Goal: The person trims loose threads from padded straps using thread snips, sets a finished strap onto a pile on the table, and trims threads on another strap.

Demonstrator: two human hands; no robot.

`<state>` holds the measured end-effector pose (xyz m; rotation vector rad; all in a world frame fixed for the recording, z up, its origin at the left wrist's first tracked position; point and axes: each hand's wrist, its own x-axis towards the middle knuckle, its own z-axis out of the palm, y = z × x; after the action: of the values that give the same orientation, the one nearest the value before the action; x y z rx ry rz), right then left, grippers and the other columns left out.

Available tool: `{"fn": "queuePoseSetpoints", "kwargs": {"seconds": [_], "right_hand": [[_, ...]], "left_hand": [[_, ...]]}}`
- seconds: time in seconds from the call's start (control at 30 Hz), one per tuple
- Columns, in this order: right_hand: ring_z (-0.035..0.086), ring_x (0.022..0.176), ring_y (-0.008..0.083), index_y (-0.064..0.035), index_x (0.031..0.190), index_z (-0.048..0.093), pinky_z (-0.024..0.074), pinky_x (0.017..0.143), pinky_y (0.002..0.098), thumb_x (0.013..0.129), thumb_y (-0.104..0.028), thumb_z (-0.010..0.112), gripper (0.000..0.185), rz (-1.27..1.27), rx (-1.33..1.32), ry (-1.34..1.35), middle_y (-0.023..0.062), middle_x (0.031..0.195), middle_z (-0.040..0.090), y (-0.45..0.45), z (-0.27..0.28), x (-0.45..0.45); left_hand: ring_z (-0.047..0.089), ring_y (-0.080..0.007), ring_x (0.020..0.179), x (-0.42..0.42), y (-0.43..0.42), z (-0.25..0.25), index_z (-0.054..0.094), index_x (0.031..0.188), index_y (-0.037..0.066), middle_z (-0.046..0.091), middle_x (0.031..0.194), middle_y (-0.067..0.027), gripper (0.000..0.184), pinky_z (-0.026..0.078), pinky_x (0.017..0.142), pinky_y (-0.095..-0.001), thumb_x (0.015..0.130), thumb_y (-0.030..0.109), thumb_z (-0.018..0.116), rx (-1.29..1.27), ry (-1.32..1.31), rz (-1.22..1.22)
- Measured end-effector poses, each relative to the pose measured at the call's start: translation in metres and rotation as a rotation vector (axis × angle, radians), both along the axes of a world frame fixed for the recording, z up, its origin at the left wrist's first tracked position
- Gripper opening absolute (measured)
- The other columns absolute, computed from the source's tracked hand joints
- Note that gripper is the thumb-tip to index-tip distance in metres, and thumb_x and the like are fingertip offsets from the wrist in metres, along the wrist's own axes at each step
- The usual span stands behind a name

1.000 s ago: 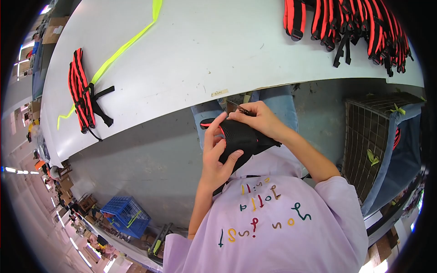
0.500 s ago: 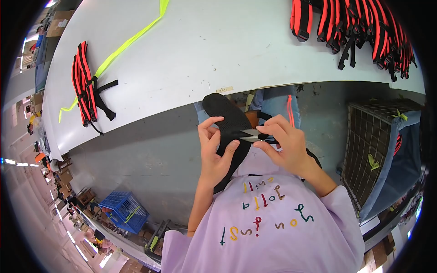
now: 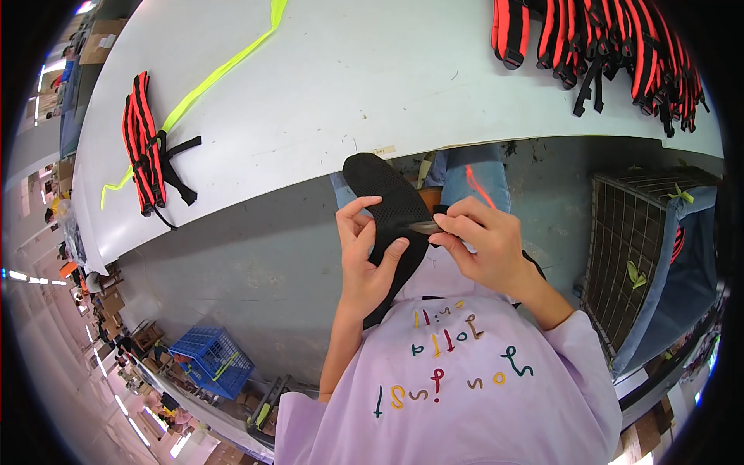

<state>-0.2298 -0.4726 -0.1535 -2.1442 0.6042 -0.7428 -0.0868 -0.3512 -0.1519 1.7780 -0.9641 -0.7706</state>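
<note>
My left hand [image 3: 366, 260] is closed on a black mesh padded strap [image 3: 387, 190], thumb on its face and fingers at its far edge. The strap slants from near the table edge down towards my lap. In my right hand [image 3: 492, 244] is a small pair of thread snips [image 3: 423, 227], pinched between thumb and fingers. Their metal blades lie together, with the tips against the strap's right edge. My fingers cover most of the snips' handles. Whether a thread is between the blades cannot be made out.
Across the white table [image 3: 310, 93] runs a yellow-green ribbon [image 3: 217, 74], beside a bundle of red-and-black straps [image 3: 142, 147]. More such straps [image 3: 628, 46] are piled at the far right. A wire-mesh cage [image 3: 628, 240] stands to my right, a blue crate [image 3: 209, 356] at lower left.
The snips' blades, spread apart earlier, have come together at the strap's edge. My right hand has turned slightly. The left hand keeps its hold, nearly still.
</note>
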Motion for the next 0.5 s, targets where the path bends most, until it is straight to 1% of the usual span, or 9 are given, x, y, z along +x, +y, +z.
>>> {"fn": "queuePoseSetpoints", "kwargs": {"seconds": [0.03,0.13,0.37,0.47,0.5], "right_hand": [[0.052,0.051,0.0149,-0.0053,0.083,0.061,0.0391,0.042,0.0263,0.069,-0.015,0.074,0.021,-0.008,0.033,-0.007,0.0024,0.071,0.055,0.001,-0.003,-0.001],[0.051,0.051,0.0147,-0.0056,0.083,0.061,0.0389,0.043,0.0255,0.068,-0.015,0.075,0.022,-0.042,0.087,-0.032,0.0024,0.071,0.055,0.001,-0.01,-0.005],[0.052,0.051,0.0153,-0.0057,0.085,0.062,0.0395,0.043,0.0256,0.069,-0.016,0.074,0.023,-0.011,0.089,0.014,0.0025,0.072,0.056,0.001,0.001,-0.002],[0.051,0.051,0.016,-0.0053,0.085,0.062,0.0395,0.043,0.0256,0.069,-0.015,0.074,0.023,-0.002,0.033,-0.026,0.0028,0.073,0.056,0.001,-0.003,0.002],[0.052,0.051,0.015,-0.0052,0.085,0.062,0.0394,0.043,0.0253,0.069,-0.015,0.074,0.022,-0.009,0.077,-0.029,0.0028,0.073,0.056,0.001,-0.003,0.002]], "left_hand": [[0.035,-0.015,0.076,0.0,0.0,0.001,0.052,0.083,-0.007,0.04,0.12,-0.0097,0.021,0.035,0.07,-0.028,0.076,0.006,0.067,0.009,0.005,0.005],[0.039,-0.0121,0.084,0.001,0.001,0.0,0.064,0.096,0.0,0.038,0.122,-0.0063,0.02,0.038,0.074,-0.0252,0.08,0.012,0.063,0.032,-0.017,-0.006],[0.039,-0.0121,0.084,0.001,0.001,-0.001,0.064,0.096,0.0,0.038,0.122,-0.0064,0.021,0.038,0.073,-0.0249,0.08,0.013,0.064,0.03,-0.002,-0.01],[0.039,-0.0121,0.084,0.003,0.002,0.0,0.063,0.097,0.0,0.037,0.122,-0.0065,0.022,0.038,0.073,-0.0248,0.08,0.013,0.064,0.041,-0.007,-0.01],[0.039,-0.0121,0.084,0.003,0.002,0.001,0.063,0.097,-0.001,0.038,0.122,-0.0066,0.022,0.038,0.073,-0.0248,0.08,0.013,0.064,0.045,-0.011,-0.015]]}}
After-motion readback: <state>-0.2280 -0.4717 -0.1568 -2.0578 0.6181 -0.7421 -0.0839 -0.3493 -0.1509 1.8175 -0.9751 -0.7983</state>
